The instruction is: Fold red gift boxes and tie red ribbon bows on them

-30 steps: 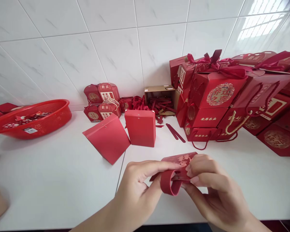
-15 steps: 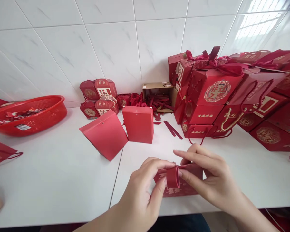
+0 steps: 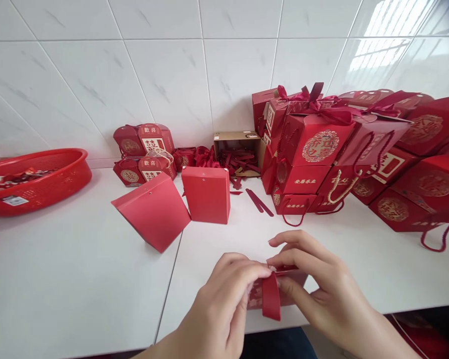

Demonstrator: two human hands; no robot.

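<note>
Near the table's front edge lies a red box (image 3: 294,295), partly covered by both hands. A red strap (image 3: 271,298) hangs down over its near face. My left hand (image 3: 226,296) is closed at the box's top edge, its fingertips pressed by the upper end of the strap. From the right, my right hand (image 3: 318,279) pinches the box's top edge beside the strap, with its thumb on the near side and upper fingers raised. A small pale piece shows between the fingertips; its shape is too small to tell.
Two plain red boxes (image 3: 210,195) (image 3: 155,212) stand behind. Dark red strips (image 3: 259,202) lie before an open carton (image 3: 262,149) of strips. Stacked gift boxes (image 3: 303,178) fill the right side. At the left is a red basket (image 3: 41,192) with wrapped pieces.
The strap, looped before, now hangs down flatter over the box. My left fingers have closed in around its top. The whole view has shifted slightly to the right.
</note>
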